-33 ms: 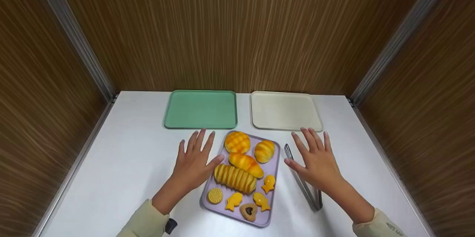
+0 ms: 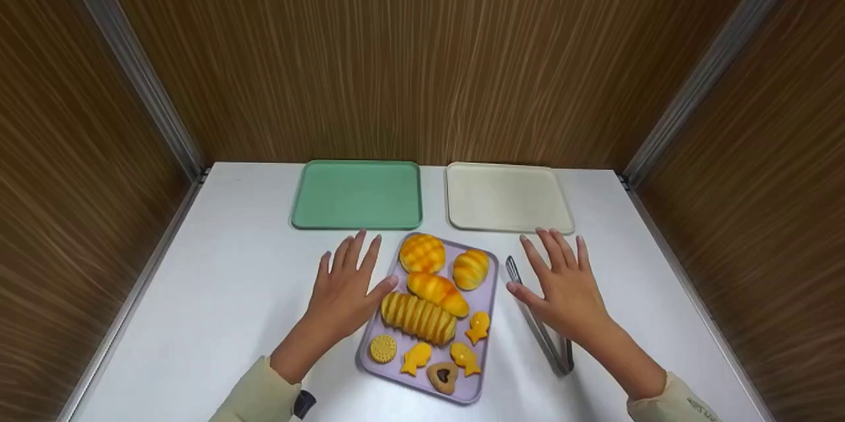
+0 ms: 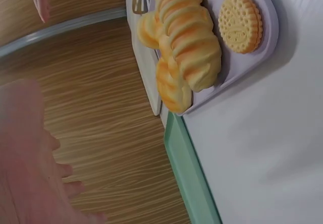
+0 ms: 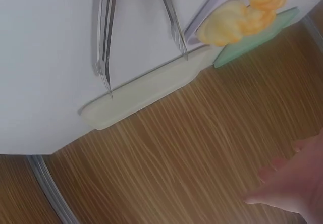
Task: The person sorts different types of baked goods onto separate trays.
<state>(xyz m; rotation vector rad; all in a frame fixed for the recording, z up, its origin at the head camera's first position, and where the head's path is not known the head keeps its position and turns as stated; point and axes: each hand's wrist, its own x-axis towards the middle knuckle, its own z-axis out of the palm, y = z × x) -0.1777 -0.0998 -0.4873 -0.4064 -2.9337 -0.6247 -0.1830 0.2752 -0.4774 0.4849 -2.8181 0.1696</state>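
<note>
My left hand, fingers straight and spread, hovers at the left edge of a lilac tray, holding nothing. On that tray lie a round scored bun, a small roll, a croissant and a long ridged bread. Nearer me are a round biscuit, three fish-shaped crackers and a heart-shaped cookie. With fingers likewise spread, my right hand is held over metal tongs, partly covering them in the head view. It grips nothing.
Behind the lilac tray, a green tray stands at the left and a cream tray at the right, both bare. Wood-patterned panels enclose the white table at the back and both sides.
</note>
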